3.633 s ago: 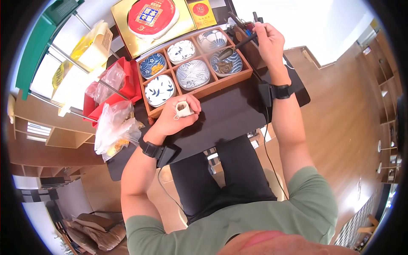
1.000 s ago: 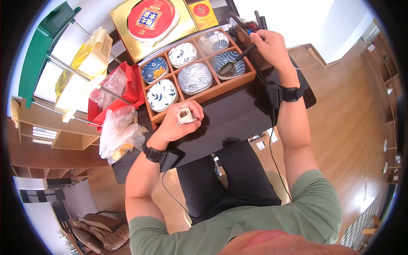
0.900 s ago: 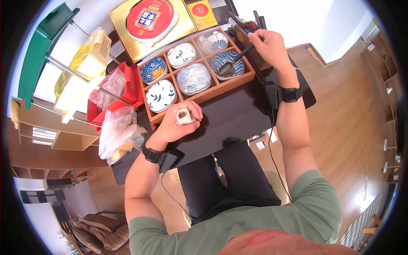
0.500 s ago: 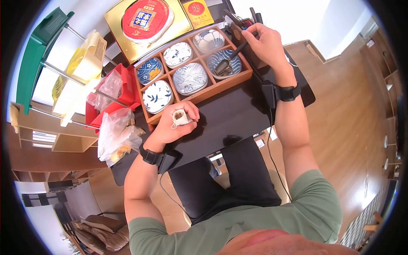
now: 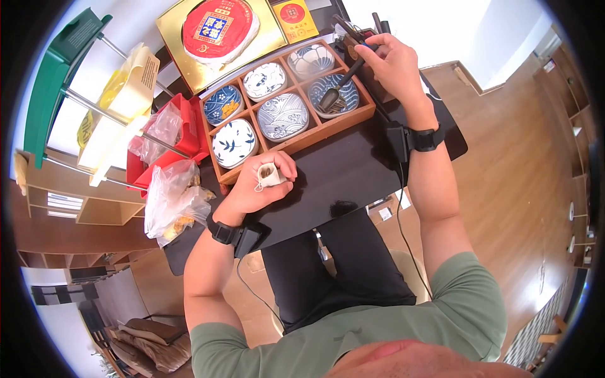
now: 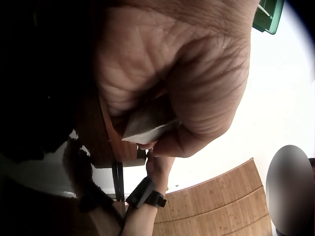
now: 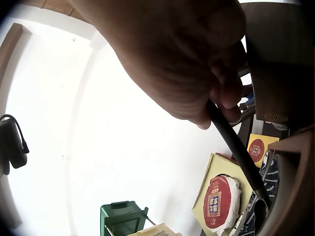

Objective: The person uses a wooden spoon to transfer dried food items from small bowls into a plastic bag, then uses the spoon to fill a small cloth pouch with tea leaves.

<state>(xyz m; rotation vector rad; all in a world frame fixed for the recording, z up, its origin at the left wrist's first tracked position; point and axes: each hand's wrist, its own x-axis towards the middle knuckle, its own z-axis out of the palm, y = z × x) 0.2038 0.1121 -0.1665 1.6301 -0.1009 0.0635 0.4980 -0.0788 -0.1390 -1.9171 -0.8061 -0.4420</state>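
My left hand (image 5: 251,189) holds a small white drawstring pouch (image 5: 272,179) in front of the wooden divided box (image 5: 322,136), its mouth up and brown bits showing inside. In the left wrist view the pouch's pale cloth (image 6: 150,130) sits between thumb and curled fingers. My right hand (image 5: 397,68) pinches the end of a dark scoop (image 5: 329,99) by its black handle (image 7: 236,147). The scoop's head is down in the blue wave-patterned bowl (image 5: 353,92), among brown stick-like pieces. Several other blue-and-white patterned bowls or lidded jars, one a flower-patterned jar (image 5: 232,143), fill the remaining compartments.
A gold box (image 5: 272,26) with a red-wrapped round cake (image 5: 220,28) lies behind the divided box. At left stand a red bin (image 5: 196,135) and a plastic bag (image 5: 170,201). A dark holder with sticks (image 5: 375,94) stands at right on the black table (image 5: 340,170).
Since the earliest frame, the scoop has moved down and slightly left into the wave-patterned bowl, the right hand lowering with it. The left hand keeps the pouch in about the same place.
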